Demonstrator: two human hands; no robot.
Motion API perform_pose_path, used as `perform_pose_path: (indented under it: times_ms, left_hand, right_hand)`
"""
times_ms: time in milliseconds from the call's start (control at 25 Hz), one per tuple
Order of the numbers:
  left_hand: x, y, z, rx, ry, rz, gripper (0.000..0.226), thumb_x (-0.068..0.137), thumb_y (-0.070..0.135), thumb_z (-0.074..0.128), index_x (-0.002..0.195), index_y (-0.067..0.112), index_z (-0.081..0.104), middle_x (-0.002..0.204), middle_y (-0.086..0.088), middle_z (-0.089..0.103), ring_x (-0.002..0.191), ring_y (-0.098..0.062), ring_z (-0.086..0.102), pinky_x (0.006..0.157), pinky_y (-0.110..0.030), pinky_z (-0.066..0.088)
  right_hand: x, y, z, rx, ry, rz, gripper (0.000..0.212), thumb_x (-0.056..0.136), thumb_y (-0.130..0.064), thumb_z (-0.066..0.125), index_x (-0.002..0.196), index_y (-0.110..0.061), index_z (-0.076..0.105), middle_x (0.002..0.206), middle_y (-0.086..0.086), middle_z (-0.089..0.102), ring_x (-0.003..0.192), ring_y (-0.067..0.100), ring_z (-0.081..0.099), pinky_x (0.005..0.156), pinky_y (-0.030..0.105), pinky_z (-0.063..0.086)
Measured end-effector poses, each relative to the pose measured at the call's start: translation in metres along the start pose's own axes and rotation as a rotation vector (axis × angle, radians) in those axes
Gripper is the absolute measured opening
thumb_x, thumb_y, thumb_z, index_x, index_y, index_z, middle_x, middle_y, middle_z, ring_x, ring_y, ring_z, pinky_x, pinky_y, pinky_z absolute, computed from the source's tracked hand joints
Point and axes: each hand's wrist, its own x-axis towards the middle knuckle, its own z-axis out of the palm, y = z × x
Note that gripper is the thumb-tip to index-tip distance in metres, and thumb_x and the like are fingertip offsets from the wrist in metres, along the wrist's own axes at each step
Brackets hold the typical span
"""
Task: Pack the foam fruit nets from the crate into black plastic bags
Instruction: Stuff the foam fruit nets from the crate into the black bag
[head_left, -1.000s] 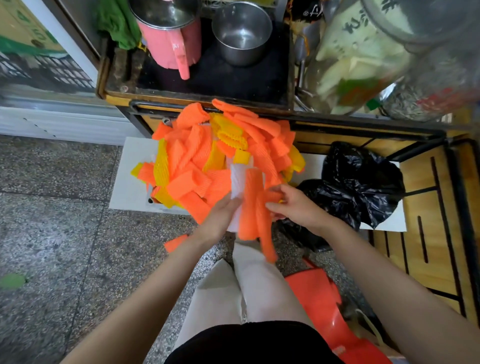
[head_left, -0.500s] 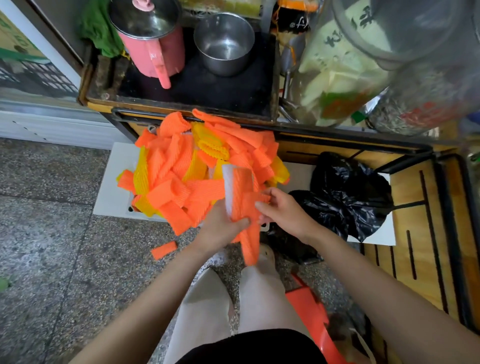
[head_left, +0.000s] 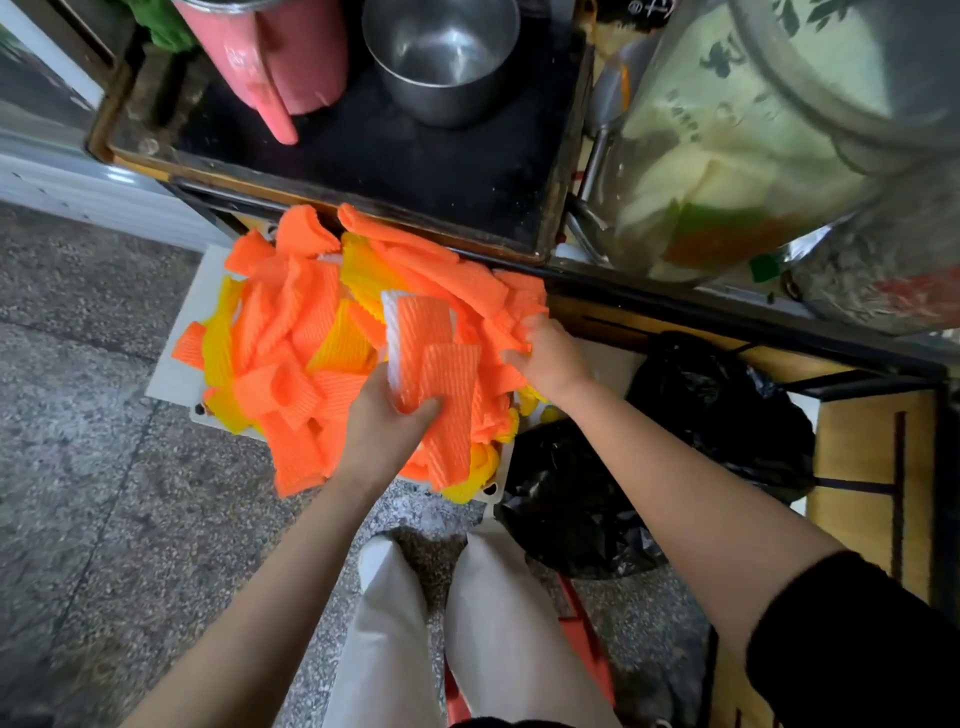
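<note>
I watch from far off through the head camera, looking down. The left hand (head_left: 387, 421) grips a small bunch of nets (head_left: 434, 358). It has 1 white net at the back and orange ones in front. The thumb presses on the front net. The other fingers are behind the bunch, so I cannot see them. The bunch is held up over the right part of the pile.

The pile of foam nets (head_left: 291, 338) is orange and yellow. It is heaped on a white crate (head_left: 171, 379), and some nets hang over the near edge. The crate sits on the gray floor (head_left: 104, 493), right under the edge of a dark tabletop (head_left: 415, 161).

The right hand (head_left: 553, 356) is at the right edge of the pile. Its fingers are curled in and grip some orange nets there.

The black plastic bag (head_left: 722, 415) lies crumpled just beside the crate, on the right. The right arm crosses in front of it. Wooden slats (head_left: 872, 467) are on the far side of the bag.

On the tabletop a pink pot (head_left: 296, 47) and a steel bowl (head_left: 441, 57) stand side by side. A big clear jar (head_left: 727, 156) is to their right. 2 legs in light trousers (head_left: 493, 634) show between the arms.
</note>
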Motion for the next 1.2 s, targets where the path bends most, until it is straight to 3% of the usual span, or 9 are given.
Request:
perform_pose_path:
  times_ms: [160,440,560,640,760,840,960,1080,1200]
  left_hand:
    - [0.000,-0.011,0.003,-0.060,0.050,-0.026,0.042,0.068,0.031,0.070,0.106,0.021,0.053,0.097,0.000,0.067,0.085,-0.015,0.063,0.077,-0.031,0.049]
    - [-0.024,-0.020,-0.009,-0.164,0.135,-0.125,0.037,0.079,0.028,0.073,0.108,0.020,0.051,0.103,-0.004,0.067,0.095,-0.024,0.065,0.086,-0.044,0.053]
    - [-0.042,-0.016,-0.001,-0.177,0.066,-0.155,0.039,0.081,0.032,0.071,0.111,0.017,0.049,0.108,-0.007,0.066,0.099,-0.025,0.064,0.090,-0.047,0.051]
    - [-0.057,-0.012,0.010,-0.240,-0.007,-0.181,0.041,0.083,0.036,0.067,0.114,0.014,0.050,0.108,-0.005,0.065,0.103,-0.023,0.063,0.091,-0.041,0.049]
    - [-0.077,-0.007,0.025,-0.320,-0.190,-0.239,0.026,0.096,0.027,0.050,0.117,0.012,0.053,0.109,-0.001,0.063,0.104,-0.013,0.058,0.089,-0.027,0.045]
    - [-0.087,-0.017,0.030,-0.327,-0.302,-0.227,0.022,0.090,0.014,0.060,0.111,0.015,0.055,0.108,-0.005,0.066,0.098,-0.011,0.063,0.084,-0.023,0.051]
    - [-0.090,-0.041,0.036,-0.239,-0.326,-0.246,0.046,0.075,0.005,0.076,0.115,0.010,0.055,0.106,-0.010,0.070,0.094,-0.017,0.068,0.079,-0.030,0.054]
    - [-0.082,-0.049,0.047,-0.161,-0.233,-0.229,0.056,0.064,0.017,0.082,0.114,0.010,0.056,0.103,-0.008,0.070,0.093,-0.019,0.068,0.083,-0.040,0.054]
    - [-0.072,-0.054,0.055,-0.137,-0.170,-0.194,0.066,0.057,0.033,0.078,0.116,0.015,0.054,0.107,-0.005,0.070,0.095,-0.021,0.068,0.087,-0.047,0.053]
  right_hand:
    - [0.007,-0.007,0.006,-0.147,-0.025,-0.029,0.027,0.091,-0.024,0.056,0.111,-0.006,0.059,0.114,0.014,0.062,0.108,0.032,0.058,0.085,0.034,0.045]
    - [-0.071,-0.010,-0.022,0.289,0.194,-0.038,0.011,0.089,-0.020,0.057,0.094,-0.011,0.053,0.089,0.004,0.056,0.079,0.018,0.055,0.067,0.024,0.039]
    - [-0.130,-0.002,-0.008,0.206,0.339,-0.290,0.013,0.087,-0.020,0.058,0.089,-0.007,0.055,0.100,0.005,0.052,0.087,0.017,0.055,0.078,0.024,0.043]
    - [-0.161,0.005,0.009,0.142,0.243,-0.450,0.013,0.084,-0.023,0.054,0.083,-0.009,0.054,0.120,0.007,0.053,0.108,0.018,0.052,0.091,0.022,0.038]
    - [-0.188,0.019,0.037,0.121,0.031,-0.547,0.006,0.083,-0.017,0.051,0.080,-0.012,0.049,0.136,0.003,0.048,0.115,0.015,0.047,0.090,0.022,0.038]
    - [-0.197,0.032,0.047,0.179,-0.027,-0.526,0.005,0.084,-0.011,0.053,0.081,-0.011,0.048,0.136,0.001,0.048,0.115,0.008,0.048,0.089,0.016,0.038]
    - [-0.207,0.049,0.052,0.307,-0.100,-0.484,0.006,0.089,-0.014,0.057,0.090,-0.008,0.055,0.134,-0.005,0.045,0.109,-0.008,0.047,0.089,0.005,0.032]
    - [-0.202,0.068,0.055,0.371,-0.131,-0.451,0.024,0.092,-0.029,0.055,0.105,-0.010,0.056,0.128,-0.006,0.044,0.117,-0.002,0.046,0.097,0.017,0.038]
    - [-0.165,0.103,0.064,0.323,0.013,-0.191,0.038,0.091,-0.024,0.058,0.122,-0.005,0.048,0.125,0.004,0.044,0.118,0.013,0.048,0.101,0.032,0.042]
